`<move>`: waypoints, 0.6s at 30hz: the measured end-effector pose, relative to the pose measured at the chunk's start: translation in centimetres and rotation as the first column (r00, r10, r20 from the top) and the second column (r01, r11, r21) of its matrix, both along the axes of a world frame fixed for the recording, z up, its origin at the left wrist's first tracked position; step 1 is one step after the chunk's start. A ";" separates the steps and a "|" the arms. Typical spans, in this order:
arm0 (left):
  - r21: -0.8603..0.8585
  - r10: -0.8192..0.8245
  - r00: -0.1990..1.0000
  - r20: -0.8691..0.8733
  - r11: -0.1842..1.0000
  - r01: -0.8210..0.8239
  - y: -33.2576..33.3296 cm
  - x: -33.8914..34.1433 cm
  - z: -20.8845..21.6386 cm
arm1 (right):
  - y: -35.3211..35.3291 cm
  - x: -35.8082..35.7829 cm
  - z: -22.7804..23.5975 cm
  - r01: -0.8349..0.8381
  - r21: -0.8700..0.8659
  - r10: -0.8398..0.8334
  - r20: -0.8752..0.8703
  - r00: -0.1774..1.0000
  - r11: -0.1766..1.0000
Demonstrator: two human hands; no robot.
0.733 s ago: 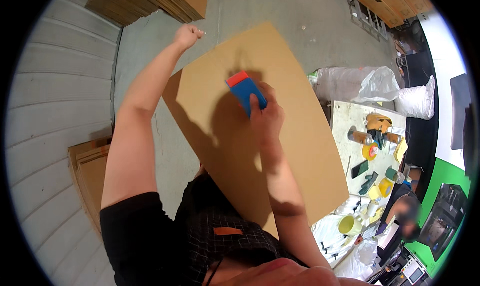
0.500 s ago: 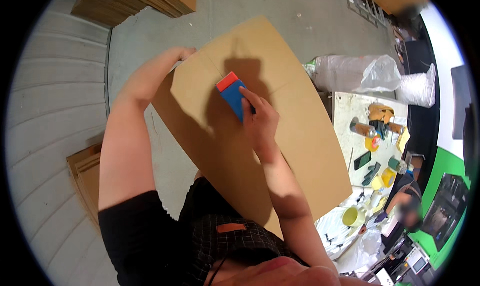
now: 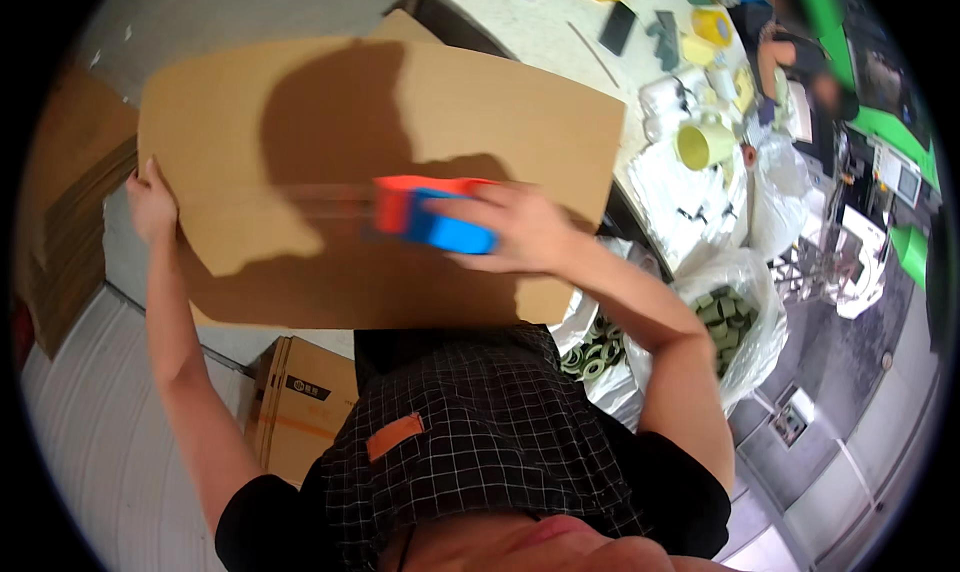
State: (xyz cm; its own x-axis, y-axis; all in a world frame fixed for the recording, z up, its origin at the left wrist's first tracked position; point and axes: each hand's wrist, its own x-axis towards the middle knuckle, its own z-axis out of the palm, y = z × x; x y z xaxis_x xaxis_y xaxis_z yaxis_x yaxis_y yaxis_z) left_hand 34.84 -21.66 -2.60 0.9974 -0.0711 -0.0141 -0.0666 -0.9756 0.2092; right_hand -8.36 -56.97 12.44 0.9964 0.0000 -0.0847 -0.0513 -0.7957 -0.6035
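Observation:
A large brown cardboard carton (image 3: 500, 102) is held in front of me, its broad face turned up and crossed by my shadow. My left hand (image 3: 153, 210) grips its left edge, thumb on the face and fingers out of sight behind. In my right hand (image 3: 525, 227) is a red-and-blue tape dispenser (image 3: 450, 230), closed in the fingers and blurred by motion, over the middle of the carton. A faint streak runs along the face to the left of the dispenser; I cannot tell whether it is tape.
A white worktable (image 3: 520, 22) at the upper right carries a phone (image 3: 618, 29), tape rolls and a yellow-green cup (image 3: 703, 144). Plastic bags of green parts (image 3: 725, 317) stand to my right. Cardboard stacks (image 3: 85, 222) are at left, folded cartons (image 3: 305, 402) below. Another person's arm (image 3: 775, 62) shows far right.
The carton has turned to lie crosswise before me, and my view has swung right. My left hand now shows on the left edge. The tape dispenser has tilted, its red end pointing left.

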 end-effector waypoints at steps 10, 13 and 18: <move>0.336 0.046 0.999 -0.014 0.941 -0.039 -2.4 0.7 0.8 | -12.2 -22.0 -7.3 -0.046 -0.296 -0.159 -0.633 0.758 0.954; 0.269 0.169 0.986 -0.006 0.949 -0.161 -1.7 0.8 1.6 | -12.7 -20.7 -11.5 0.271 -0.184 -0.325 -0.621 0.713 0.945; 0.314 0.170 0.985 -0.022 0.937 -0.155 -3.3 0.2 1.5 | -18.0 -20.6 -18.8 0.676 -0.379 -0.771 -0.228 0.594 0.633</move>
